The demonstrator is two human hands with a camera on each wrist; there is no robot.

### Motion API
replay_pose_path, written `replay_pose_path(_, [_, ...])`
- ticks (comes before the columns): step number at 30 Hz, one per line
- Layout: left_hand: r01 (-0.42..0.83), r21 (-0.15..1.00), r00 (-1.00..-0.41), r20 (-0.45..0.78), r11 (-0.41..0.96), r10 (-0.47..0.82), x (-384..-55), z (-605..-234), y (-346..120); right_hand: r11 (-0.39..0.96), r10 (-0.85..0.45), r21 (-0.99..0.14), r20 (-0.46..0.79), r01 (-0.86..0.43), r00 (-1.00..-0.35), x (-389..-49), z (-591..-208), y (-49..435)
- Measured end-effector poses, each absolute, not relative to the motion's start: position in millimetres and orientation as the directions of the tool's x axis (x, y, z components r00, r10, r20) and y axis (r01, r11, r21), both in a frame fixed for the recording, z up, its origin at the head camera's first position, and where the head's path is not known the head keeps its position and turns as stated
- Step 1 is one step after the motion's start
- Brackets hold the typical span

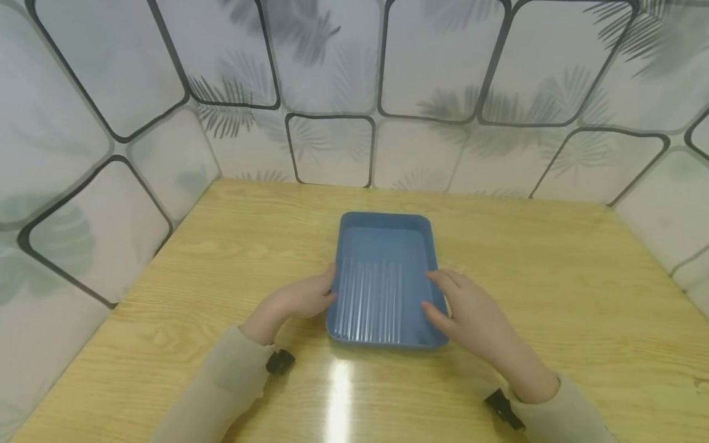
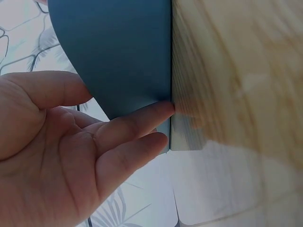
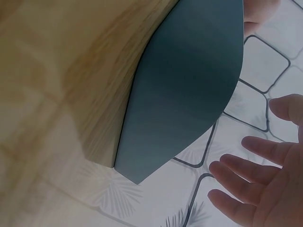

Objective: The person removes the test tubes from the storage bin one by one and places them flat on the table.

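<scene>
A blue rectangular tray (image 1: 382,243) with raised sides lies on the wooden table, its floor marked by long ridges in the near part. My left hand (image 1: 306,297) is at the tray's left side, thumb at the rim. In the left wrist view, two of its fingers (image 2: 137,125) lie extended against the outer wall, close to the tabletop. Over the right rim, my right hand (image 1: 471,307) has its thumb and fingers spread. The right wrist view shows these fingers (image 3: 241,182) loosely extended, apart from the tray's wall (image 3: 184,85), with nothing held.
The light wooden table (image 1: 232,227) reaches to a back wall (image 1: 332,147) with a leaf and rounded-frame pattern, which continues along both sides. Both wrists carry a dark strap or clip below the sleeve's edge. A bright reflection lies on the table before the tray.
</scene>
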State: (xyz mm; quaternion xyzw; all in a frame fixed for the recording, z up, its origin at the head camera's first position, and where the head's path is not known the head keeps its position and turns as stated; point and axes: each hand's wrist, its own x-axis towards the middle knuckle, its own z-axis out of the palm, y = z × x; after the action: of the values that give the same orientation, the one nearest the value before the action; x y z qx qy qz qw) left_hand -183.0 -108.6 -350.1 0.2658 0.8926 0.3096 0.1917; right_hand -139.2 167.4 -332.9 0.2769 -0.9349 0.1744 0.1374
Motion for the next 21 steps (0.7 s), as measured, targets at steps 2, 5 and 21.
replay_pose_path(2, [0.352, 0.644, -0.789, -0.187, 0.679, 0.585, -182.8, -349.6, -108.5, 0.786, -0.47, -0.25, 0.352, -0.565, -0.81, -139.1, -332.4, 167.2])
replay_pose_path(5, [0.348, 0.633, -0.793, -0.195, 0.692, 0.578, -182.6, -349.0, -108.4, 0.788, -0.466, -0.258, 0.341, -0.558, -0.816, -139.2, -331.6, 166.8])
replay_pose_path(21, [0.345, 0.66, -0.789, -0.181, 0.667, 0.587, -182.9, -350.9, -108.5, 0.757, -0.431, -0.349, 0.371, -0.553, -0.823, -142.7, -329.5, 163.7])
